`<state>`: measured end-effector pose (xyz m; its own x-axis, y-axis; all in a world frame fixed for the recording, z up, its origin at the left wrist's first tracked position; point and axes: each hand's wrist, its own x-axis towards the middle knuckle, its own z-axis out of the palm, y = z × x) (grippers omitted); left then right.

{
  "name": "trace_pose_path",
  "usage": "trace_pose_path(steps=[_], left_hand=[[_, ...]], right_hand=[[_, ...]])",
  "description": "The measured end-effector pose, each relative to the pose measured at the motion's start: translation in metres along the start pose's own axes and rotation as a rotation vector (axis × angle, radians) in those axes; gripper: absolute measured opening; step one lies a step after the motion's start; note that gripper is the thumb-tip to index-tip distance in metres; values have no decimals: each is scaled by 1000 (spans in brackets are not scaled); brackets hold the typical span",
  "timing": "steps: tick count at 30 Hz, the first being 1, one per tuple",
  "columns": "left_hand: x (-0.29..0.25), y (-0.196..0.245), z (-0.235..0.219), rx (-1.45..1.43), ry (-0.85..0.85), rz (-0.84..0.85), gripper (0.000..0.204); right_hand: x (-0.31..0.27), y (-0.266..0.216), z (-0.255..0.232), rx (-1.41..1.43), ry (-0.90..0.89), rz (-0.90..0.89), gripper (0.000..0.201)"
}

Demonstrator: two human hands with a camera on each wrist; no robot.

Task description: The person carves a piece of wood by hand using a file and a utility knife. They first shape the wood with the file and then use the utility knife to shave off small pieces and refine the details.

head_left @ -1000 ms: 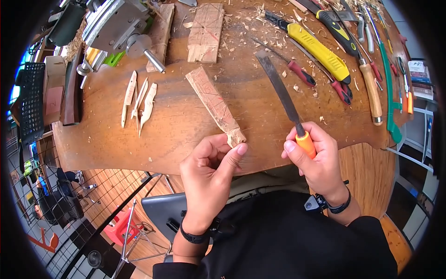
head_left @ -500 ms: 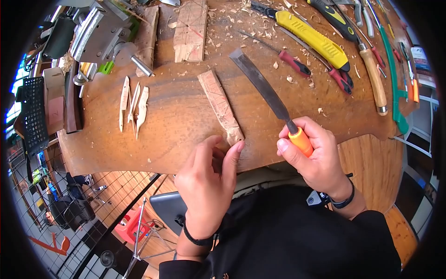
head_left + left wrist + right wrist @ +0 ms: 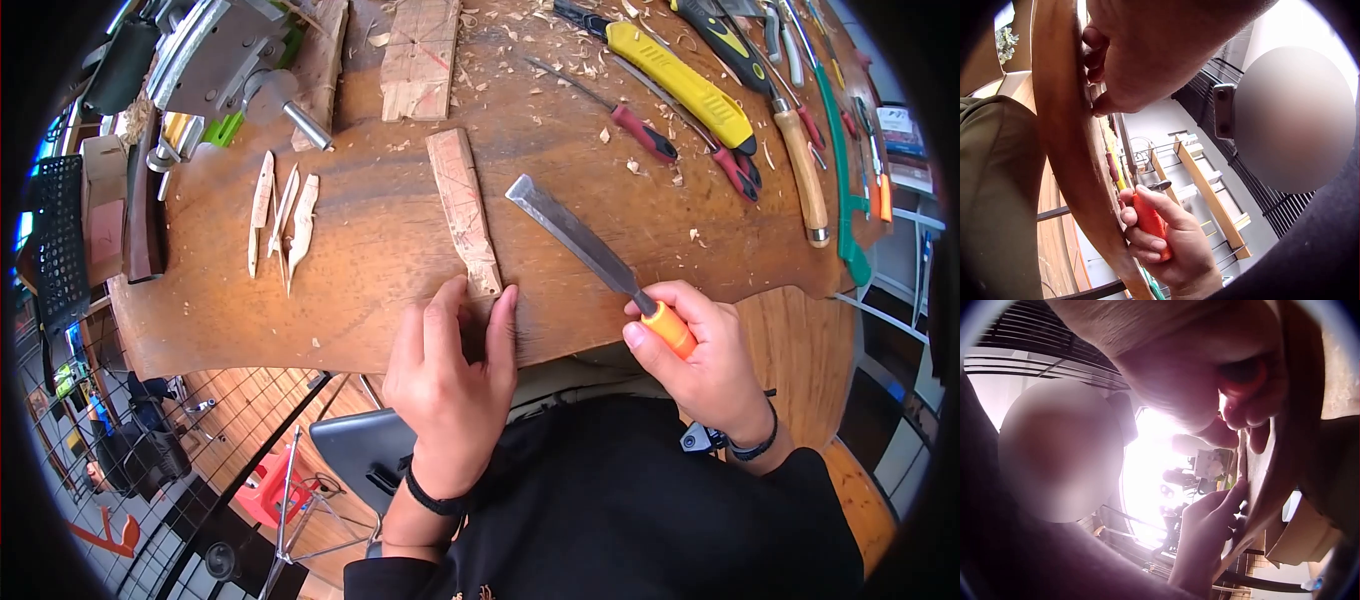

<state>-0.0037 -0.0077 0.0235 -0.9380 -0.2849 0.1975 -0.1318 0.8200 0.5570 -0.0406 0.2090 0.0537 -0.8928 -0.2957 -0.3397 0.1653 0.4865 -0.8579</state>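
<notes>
A flat strip of wood [image 3: 460,195] with red pencil lines lies on the workbench [image 3: 360,300], its narrowed near end toward the person. At that end my left hand [image 3: 452,365] pinches it, thumb along the right side and fingers along the left. In my right hand [image 3: 690,355] is a chisel [image 3: 580,240], gripped by its orange handle [image 3: 668,328]. The broad steel blade points up and left, to the right of the strip and apart from it. The left wrist view shows the right hand's fingers wrapped round the handle [image 3: 1150,225].
Several thin carved wood pieces [image 3: 283,220] lie to the left. A metal vise [image 3: 225,70] stands at the back left, with a marked board [image 3: 420,60] beside it. At the right are a yellow utility knife [image 3: 680,85], a red-handled tool [image 3: 645,133] and scattered shavings.
The strip was held tilted up and now lies on the bench, turned more upright in view. The left hand loosened, then closed about its end. The chisel has swung lower and leftward.
</notes>
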Motion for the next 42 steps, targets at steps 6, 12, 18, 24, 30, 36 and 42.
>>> trace_pose_path(steps=[6,12,18,24,30,36,42], left_hand=[[-1,-7,0,-53,25,22,34],[-2,-13,0,-70,31,46,36],[-1,-16,1,-79,49,54,36],[0,-18,1,-77,55,86,35],[1,-17,-1,-87,41,98,29],[1,-20,2,-65,55,131,23],[-1,-17,1,-122,38,46,29]], right_hand=[[-3,-3,5,-56,29,-5,23],[5,-7,15,-89,86,-73,24],[15,-10,21,-127,126,-133,24],[17,-16,25,-142,108,-116,26],[18,-12,26,-148,110,-136,27],[17,-12,26,-134,107,-127,27],[17,-11,26,-122,104,-126,27]])
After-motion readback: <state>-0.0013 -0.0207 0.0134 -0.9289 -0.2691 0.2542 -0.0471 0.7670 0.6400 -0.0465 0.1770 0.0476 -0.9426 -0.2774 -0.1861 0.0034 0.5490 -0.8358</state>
